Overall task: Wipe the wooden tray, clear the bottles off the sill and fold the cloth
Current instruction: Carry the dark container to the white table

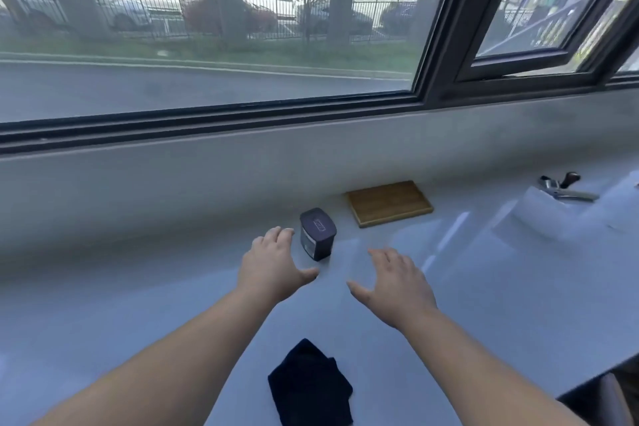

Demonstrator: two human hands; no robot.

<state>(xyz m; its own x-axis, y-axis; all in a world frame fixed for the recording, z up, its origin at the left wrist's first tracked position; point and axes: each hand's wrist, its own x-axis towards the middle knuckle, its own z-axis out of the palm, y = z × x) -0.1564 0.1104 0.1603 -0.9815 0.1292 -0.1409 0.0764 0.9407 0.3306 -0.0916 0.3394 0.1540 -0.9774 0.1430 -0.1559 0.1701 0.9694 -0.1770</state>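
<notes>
A flat wooden tray (389, 202) lies on the pale sill (138, 287) against the back wall, with nothing on it. To its left stands a small dark container (317, 233) with a purple lid. My left hand (271, 264) hovers just left of that container, fingers spread, holding nothing. My right hand (394, 284) is stretched out to the container's right, also spread and holding nothing. A dark blue cloth (310, 386) lies crumpled on the sill near the front edge, between my forearms.
A metal tool with a dark knob (563, 187) lies at the far right beside a white sunken basin (553, 218). A large window with a dark frame (435, 45) rises behind the sill. The sill's front edge drops off at the lower right.
</notes>
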